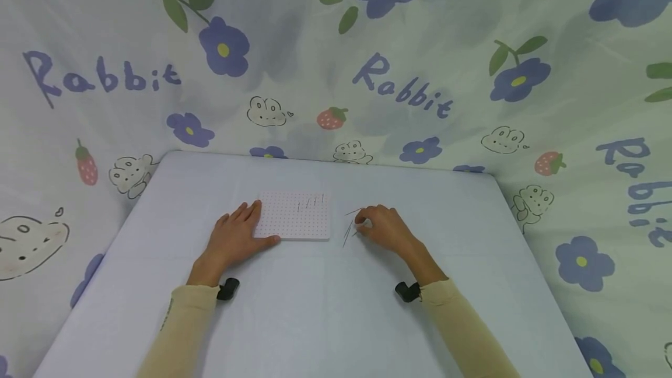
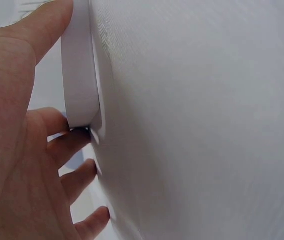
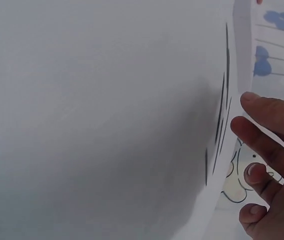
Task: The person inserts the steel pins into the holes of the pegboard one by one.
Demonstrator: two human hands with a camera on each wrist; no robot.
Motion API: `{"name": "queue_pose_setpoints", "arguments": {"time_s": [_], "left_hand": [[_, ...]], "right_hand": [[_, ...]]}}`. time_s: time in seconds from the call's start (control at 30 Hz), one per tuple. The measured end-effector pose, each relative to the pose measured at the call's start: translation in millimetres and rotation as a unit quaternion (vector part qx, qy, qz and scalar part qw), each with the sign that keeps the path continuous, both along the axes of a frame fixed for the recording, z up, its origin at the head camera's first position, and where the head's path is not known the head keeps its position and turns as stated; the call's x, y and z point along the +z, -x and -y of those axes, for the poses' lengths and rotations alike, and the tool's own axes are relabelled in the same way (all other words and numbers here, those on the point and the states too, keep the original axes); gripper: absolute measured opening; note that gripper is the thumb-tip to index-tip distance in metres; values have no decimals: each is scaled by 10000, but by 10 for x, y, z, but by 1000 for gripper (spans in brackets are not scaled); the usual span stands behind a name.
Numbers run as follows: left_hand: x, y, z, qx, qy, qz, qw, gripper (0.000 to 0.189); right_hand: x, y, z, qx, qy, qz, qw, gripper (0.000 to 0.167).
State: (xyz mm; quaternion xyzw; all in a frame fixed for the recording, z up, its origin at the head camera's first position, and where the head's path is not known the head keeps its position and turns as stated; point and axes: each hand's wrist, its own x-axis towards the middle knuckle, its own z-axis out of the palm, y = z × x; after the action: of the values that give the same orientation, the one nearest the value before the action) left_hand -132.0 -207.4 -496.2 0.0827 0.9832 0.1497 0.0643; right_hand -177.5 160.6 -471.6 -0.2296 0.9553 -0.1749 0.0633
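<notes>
A flat white board (image 1: 291,223) dotted with rows of small holes lies on the table. Several thin dark needle-like pins (image 1: 307,203) stand upright in its far right part. My left hand (image 1: 233,238) spreads over the board's near left corner, thumb along the front edge and fingertips against the left edge. In the left wrist view the board's thick side (image 2: 79,70) touches the thumb and forefinger. Loose dark pins (image 3: 221,110) lie on the table right of the board. Just above them is my right hand (image 1: 387,229), its thumb and forefinger apart with no pin visible between them.
A white cloth covers the table (image 1: 325,308). Behind and beside it hangs a curtain (image 1: 294,74) printed with flowers, rabbits and strawberries. A small black wrist camera (image 1: 228,289) sits at the left cuff, and another black camera (image 1: 407,292) at the right cuff.
</notes>
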Motion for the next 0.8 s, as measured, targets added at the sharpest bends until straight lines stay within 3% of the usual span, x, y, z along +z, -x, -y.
{"name": "queue_pose_setpoints", "arguments": {"time_s": [0.8], "left_hand": [[-3, -17, -6, -5, 29, 7, 10000, 111]], "right_hand": [[-137, 6, -77, 13, -132, 102, 9999, 6]]}}
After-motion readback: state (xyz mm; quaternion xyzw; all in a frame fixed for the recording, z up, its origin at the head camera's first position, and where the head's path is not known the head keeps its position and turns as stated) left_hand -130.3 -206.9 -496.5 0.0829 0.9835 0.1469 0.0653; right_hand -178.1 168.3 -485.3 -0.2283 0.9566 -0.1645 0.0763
